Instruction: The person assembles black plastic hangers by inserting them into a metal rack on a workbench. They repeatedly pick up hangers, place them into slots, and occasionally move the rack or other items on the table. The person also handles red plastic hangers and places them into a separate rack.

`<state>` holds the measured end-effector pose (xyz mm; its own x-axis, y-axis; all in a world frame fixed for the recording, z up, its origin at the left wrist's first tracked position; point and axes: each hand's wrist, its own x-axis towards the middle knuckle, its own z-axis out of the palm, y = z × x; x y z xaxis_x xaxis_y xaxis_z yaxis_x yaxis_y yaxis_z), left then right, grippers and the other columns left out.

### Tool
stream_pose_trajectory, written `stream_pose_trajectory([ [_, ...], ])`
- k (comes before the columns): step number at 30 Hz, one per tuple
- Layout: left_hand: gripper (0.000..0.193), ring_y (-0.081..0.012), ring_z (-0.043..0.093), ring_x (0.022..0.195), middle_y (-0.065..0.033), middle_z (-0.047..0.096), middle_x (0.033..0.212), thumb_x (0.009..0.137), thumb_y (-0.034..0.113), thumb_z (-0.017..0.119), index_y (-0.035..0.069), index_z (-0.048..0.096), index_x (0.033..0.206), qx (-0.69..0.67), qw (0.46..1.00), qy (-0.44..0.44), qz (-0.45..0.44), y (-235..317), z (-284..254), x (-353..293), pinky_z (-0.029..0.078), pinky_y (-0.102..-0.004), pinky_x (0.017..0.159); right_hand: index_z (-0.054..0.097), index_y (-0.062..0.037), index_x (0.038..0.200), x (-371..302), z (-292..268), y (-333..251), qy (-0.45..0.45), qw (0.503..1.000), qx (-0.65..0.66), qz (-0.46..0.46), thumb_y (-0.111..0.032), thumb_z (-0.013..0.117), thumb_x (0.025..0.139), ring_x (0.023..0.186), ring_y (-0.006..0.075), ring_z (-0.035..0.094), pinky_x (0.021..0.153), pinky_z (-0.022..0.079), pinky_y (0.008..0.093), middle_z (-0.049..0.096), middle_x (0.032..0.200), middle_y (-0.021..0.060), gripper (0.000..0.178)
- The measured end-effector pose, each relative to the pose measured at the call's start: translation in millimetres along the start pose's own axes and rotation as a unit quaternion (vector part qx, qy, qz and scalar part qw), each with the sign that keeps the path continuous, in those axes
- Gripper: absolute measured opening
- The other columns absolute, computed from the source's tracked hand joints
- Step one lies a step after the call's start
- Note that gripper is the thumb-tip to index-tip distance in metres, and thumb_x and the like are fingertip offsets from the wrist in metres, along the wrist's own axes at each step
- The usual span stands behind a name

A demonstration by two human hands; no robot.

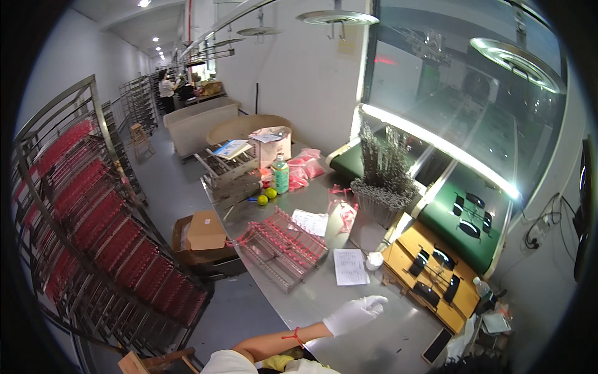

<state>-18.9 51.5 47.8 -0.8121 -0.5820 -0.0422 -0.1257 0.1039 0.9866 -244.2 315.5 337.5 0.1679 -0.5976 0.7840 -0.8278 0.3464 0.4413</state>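
Left hand, one, white-gloved, above the near part of the grey metal tabletop; no object shows in it. Fingers slightly bent and close together; whether the tips pinch anything small, cannot tell. Right hand: out of view.

White paper sheet with writing, one, just beyond the fingers. Crumpled white wad, one, beside the sheet's right edge.

Glossy black curved pieces, four, near the fingers, to their right and slightly beyond, grouped round one thin metal holder on one yellow board. Judged light and stiff, smooth enough to slip under a glove, probably easily scratched; best taken by the holder's middle, or each piece by its edges, broad faces untouched.

Dark flat rectangular object, one, right of the fingers and nearer the body. Clear plastic bottle, one, farther right.

Metal rack with red-pink rows, one, left of the fingers and beyond.

Grey bin, one, farther beyond the fingers, packed with thin metal rods, too dense to count. Green conveyor belt, right of the bin, bearing four similar black pieces.

Yellow-green balls, two, and green-tinted bottle, one, far beyond the fingers, leftward.

Hanging round steel discs, at least three, overhead. Co-worker, one, farthest.
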Motion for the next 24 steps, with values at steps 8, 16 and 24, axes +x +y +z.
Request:
stream_pose_trajectory([
  [8,0.037,-0.0142,0.063,0.090,-0.0082,0.067,0.096,0.099,0.027,0.055,0.009,0.057,0.131,0.055,0.997,-0.021,0.058,-8.2,-12.8,-24.6,0.050,-0.0290,0.085,0.063,-0.0083,0.089,-6.1,42.4,-162.2,-0.051,0.937,0.202,-0.282,-0.033,0.055,0.081,0.065,0.0177,0.058,0.069,0.047,0.0363,0.059,0.080,0.0084,0.027],
  [16,0.019,-0.0152,0.063,0.079,-0.0060,0.069,0.094,0.088,0.014,0.066,0.010,0.070,0.106,0.093,0.933,-0.064,0.343,-100.0,35.2,-35.8,0.051,-0.0307,0.068,0.049,-0.0045,0.138,-104.7,196.0,-325.3,-0.154,0.750,0.434,0.475,-0.004,0.050,0.095,0.120,0.0296,0.055,0.104,0.041,0.0401,0.055,0.131,0.0171,0.043],
  [24,0.019,-0.0188,0.069,0.089,-0.0117,0.071,0.103,0.094,0.022,0.061,0.010,0.074,0.103,0.026,0.993,-0.114,0.031,-58.6,24.4,-94.6,0.054,-0.0335,0.073,0.057,0.0005,0.124,-101.0,209.9,-351.9,0.027,0.654,0.505,0.563,-0.031,0.066,0.086,0.115,0.0318,0.055,0.102,0.038,0.0510,0.062,0.114,0.0193,0.050],
])
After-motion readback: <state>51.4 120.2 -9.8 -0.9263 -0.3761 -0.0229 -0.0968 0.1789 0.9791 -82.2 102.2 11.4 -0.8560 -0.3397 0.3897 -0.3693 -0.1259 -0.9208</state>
